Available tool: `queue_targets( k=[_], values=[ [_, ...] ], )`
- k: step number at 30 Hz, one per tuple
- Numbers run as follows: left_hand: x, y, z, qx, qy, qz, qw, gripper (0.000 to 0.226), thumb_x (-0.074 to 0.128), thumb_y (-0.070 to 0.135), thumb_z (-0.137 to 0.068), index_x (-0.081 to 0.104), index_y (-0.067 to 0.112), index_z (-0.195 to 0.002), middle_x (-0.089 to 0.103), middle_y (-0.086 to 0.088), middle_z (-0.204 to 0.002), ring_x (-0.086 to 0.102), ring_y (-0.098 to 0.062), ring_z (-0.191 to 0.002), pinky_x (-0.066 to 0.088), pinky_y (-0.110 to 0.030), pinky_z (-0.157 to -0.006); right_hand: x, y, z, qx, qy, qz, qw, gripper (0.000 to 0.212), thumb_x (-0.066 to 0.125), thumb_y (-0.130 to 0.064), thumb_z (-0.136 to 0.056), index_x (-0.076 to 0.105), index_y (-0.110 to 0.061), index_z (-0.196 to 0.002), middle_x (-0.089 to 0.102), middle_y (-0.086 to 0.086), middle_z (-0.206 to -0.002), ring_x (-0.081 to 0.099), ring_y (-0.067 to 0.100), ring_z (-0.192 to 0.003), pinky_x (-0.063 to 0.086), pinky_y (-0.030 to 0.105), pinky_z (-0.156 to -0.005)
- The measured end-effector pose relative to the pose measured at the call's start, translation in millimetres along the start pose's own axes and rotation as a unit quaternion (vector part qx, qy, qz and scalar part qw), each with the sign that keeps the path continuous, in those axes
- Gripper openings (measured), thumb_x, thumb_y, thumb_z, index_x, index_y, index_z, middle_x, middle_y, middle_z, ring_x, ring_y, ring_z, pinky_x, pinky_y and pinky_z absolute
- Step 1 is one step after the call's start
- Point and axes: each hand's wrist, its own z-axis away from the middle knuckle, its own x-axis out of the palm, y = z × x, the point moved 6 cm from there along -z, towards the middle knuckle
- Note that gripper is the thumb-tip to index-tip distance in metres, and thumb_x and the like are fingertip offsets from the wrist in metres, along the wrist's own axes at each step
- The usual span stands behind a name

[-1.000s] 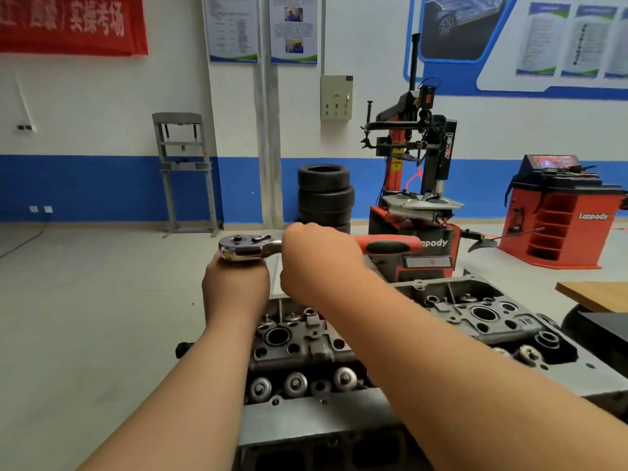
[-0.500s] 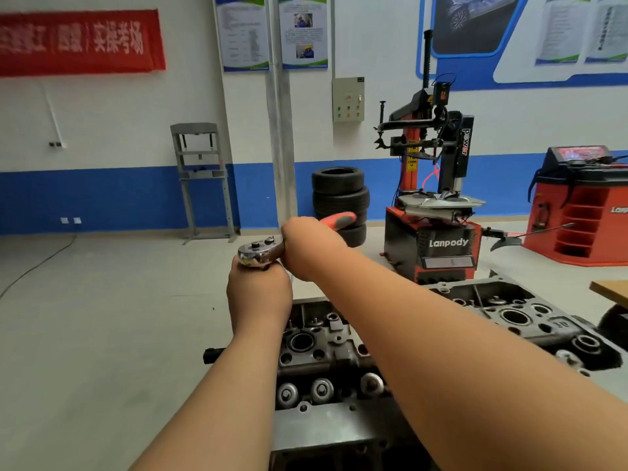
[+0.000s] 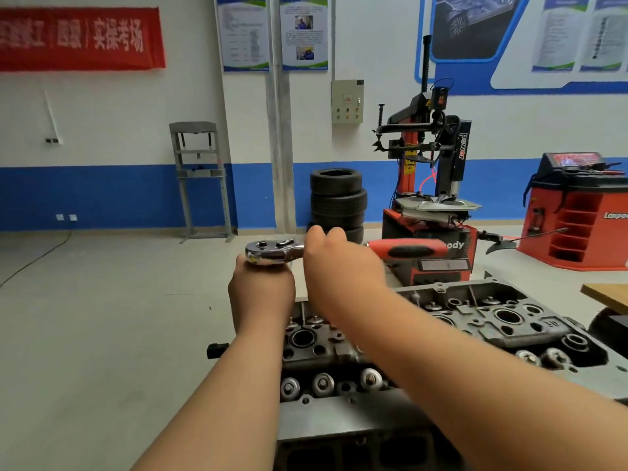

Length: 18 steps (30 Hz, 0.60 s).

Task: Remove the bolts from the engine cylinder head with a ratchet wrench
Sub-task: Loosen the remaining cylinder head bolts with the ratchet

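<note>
A grey engine cylinder head (image 3: pixel 503 321) lies across the lower middle, with valve springs along its near side. A ratchet wrench (image 3: pixel 272 253) with a chrome head and a red and black handle is held level above its left end. My left hand (image 3: pixel 261 290) sits right under the chrome head, curled round something below it that is hidden. My right hand (image 3: pixel 339 263) grips the wrench shaft between the head and the red handle, which points right. The bolt under the wrench is hidden by my hands.
A grey engine block (image 3: pixel 339 436) carries the cylinder head. Behind stand a stack of tyres (image 3: pixel 338 198), a red tyre changer (image 3: pixel 428 212) and a red wheel balancer (image 3: pixel 577 212). A wooden table corner (image 3: pixel 608 294) shows at right. Open floor lies to the left.
The wrench handle has swung from pointing right to farther away and back to the right again. My left hand has stayed under the wrench head. The camera has shifted slightly.
</note>
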Motion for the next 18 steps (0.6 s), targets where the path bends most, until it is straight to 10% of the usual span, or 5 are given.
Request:
queue_targets(
  k=[5, 12, 18],
  values=[
    [0.8, -7.0, -2.2, -0.021, 0.018, 0.038, 0.999, 0.010, 0.052, 0.019, -0.085, 0.053, 0.015, -0.095, 0.055, 0.002, -0.074, 0.047, -0.010, -0.059, 0.027, -0.023, -0.046, 23.9, -9.5, -64.8, -0.052, -0.081, -0.017, 0.995, 0.007, 0.053, -0.022, -0.090, 0.050, -0.017, -0.085, 0.054, 0.001, -0.082, 0.057, 0.022, -0.080, 0.046, 0.042, -0.072],
    [1.9, -8.5, -4.4, -0.035, 0.020, 0.078, 0.996, 0.021, 0.048, 0.013, -0.087, 0.056, 0.015, -0.106, 0.053, 0.007, -0.074, 0.048, -0.007, -0.063, 0.029, -0.023, -0.048, 37.4, -41.3, -84.3, -0.094, -0.158, -0.095, 0.978, 0.037, 0.055, -0.021, -0.092, 0.051, -0.012, -0.127, 0.050, 0.000, -0.118, 0.045, 0.023, -0.106, 0.033, 0.046, -0.104],
    [2.1, -0.8, 3.3, -0.017, 0.005, 0.073, 0.997, 0.026, 0.047, 0.005, -0.086, 0.053, 0.011, -0.111, 0.052, 0.002, -0.079, 0.048, -0.014, -0.061, 0.030, -0.026, -0.049, 18.9, 2.2, -29.4, 0.008, -0.047, -0.080, 0.996, 0.034, 0.061, -0.020, -0.086, 0.037, -0.015, -0.110, 0.038, 0.006, -0.108, 0.044, 0.022, -0.072, 0.032, 0.031, -0.051]
  ],
)
